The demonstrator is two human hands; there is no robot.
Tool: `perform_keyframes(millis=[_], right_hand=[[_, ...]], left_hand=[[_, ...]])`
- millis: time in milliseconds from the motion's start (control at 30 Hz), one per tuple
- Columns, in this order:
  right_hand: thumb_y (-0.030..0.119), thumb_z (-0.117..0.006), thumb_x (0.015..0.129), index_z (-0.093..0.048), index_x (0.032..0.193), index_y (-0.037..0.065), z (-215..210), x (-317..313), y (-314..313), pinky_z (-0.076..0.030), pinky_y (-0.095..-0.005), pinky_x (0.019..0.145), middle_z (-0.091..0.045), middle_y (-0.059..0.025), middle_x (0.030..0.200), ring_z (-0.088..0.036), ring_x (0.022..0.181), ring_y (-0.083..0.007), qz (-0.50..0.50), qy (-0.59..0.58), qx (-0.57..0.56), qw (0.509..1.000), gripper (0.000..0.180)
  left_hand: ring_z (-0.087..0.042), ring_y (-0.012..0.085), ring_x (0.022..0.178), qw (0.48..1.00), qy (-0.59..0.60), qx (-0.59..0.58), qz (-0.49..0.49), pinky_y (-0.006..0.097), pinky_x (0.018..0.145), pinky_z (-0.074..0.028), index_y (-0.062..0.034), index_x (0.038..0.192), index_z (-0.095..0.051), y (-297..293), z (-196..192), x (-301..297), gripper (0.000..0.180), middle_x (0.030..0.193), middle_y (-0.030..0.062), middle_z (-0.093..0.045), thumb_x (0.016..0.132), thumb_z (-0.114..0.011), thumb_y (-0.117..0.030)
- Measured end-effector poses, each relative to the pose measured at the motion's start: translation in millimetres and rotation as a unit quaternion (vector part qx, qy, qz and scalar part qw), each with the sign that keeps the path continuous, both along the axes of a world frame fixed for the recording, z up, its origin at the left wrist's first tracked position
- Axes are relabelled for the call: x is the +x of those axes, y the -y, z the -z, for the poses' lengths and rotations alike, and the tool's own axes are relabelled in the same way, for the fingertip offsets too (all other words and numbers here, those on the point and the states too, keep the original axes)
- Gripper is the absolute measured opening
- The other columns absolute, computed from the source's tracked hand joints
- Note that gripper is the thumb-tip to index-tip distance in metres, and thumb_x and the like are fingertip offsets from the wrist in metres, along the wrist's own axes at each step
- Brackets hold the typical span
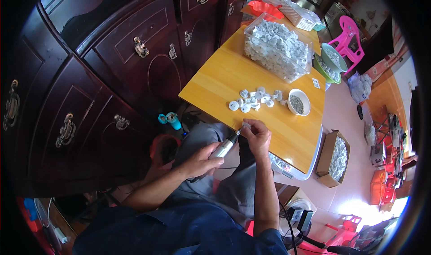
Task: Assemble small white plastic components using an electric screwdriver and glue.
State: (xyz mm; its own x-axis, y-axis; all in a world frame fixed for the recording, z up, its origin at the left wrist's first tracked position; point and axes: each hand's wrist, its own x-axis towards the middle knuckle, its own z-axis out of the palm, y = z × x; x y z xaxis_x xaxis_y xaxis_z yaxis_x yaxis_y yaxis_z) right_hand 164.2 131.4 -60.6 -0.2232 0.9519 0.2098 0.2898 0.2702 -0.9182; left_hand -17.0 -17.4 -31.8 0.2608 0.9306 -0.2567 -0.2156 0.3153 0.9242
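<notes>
My left hand (200, 161) is wrapped round a silver and black electric screwdriver (223, 149), tilted up and to the right. Its tip meets a small white plastic part (245, 125) at the near edge of the wooden table (211, 82). That part is pinched between the thumb and fingers of my right hand (259, 140), which partly hides it. Beyond my hands lies a loose group of white round-headed plastic parts (246, 107). Beside them, to the right, stands a white bowl (307, 103) holding many tiny grey metal pieces, too small to make out.
A clear bin (294, 74) heaped with white parts stands farther back on the table. Dark wooden cabinets (130, 35) line the left. A cardboard box (326, 156) of white parts, a pink chair (351, 41) and stacked basins (340, 63) are at the right.
</notes>
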Motion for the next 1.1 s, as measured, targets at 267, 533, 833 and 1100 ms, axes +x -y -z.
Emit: perform_keyframes(millis=[267, 533, 833, 1100], right_hand=[[-0.001, -0.075, 0.074, -0.073, 0.093, 0.002, -1.1, 0.7, 2.3, -0.044, -0.0263, 0.056, -0.06, -0.0051, 0.07, -0.051, 0.058, -0.0117, -0.004, -0.007, 0.047, 0.999, 0.019], [0.0, -0.076, 0.075, -0.074, 0.094, 0.002, 2.0, -0.3, 3.5, -0.045, -0.0252, 0.056, -0.06, -0.0039, 0.069, -0.053, 0.059, -0.0096, -0.003, -0.02, 0.022, 1.0, 0.019], [0.009, -0.072, 0.082, -0.073, 0.099, 0.006, -17.2, 39.9, -15.4, -0.054, -0.031, 0.065, -0.072, -0.0111, 0.091, -0.067, 0.07, -0.0185, 0.076, 0.094, 0.03, 0.992, 0.017], [0.012, -0.071, 0.081, -0.073, 0.098, 0.009, -60.6, 113.0, -46.2, -0.053, -0.041, 0.082, -0.07, -0.0147, 0.105, -0.068, 0.091, -0.0348, 0.173, 0.314, 0.104, 0.928, 0.018]], left_hand=[[-0.053, 0.0099, 0.057, 0.996, 0.074, -0.043, 0.009, 0.024, 0.049, -0.044, -0.0033, 0.141, -0.036, -0.3, 1.4, -2.9, 0.051, 0.083, 0.0042, -0.055, 0.097, -0.055, -0.021], [-0.054, 0.0098, 0.057, 0.996, 0.076, -0.039, 0.018, 0.024, 0.049, -0.043, -0.0035, 0.141, -0.036, -1.3, -5.3, -5.0, 0.05, 0.082, 0.0052, -0.056, 0.098, -0.054, -0.022], [-0.052, 0.0096, 0.058, 0.995, 0.086, -0.014, 0.04, 0.024, 0.05, -0.044, 0.0004, 0.144, -0.032, -0.8, -12.2, -2.1, 0.064, 0.082, 0.0033, -0.053, 0.093, -0.062, -0.022], [-0.053, 0.0087, 0.061, 0.999, 0.028, 0.034, 0.021, 0.023, 0.054, -0.043, 0.0004, 0.145, -0.032, 2.1, -10.1, -1.0, 0.063, 0.082, 0.0019, -0.051, 0.093, -0.063, -0.02]])
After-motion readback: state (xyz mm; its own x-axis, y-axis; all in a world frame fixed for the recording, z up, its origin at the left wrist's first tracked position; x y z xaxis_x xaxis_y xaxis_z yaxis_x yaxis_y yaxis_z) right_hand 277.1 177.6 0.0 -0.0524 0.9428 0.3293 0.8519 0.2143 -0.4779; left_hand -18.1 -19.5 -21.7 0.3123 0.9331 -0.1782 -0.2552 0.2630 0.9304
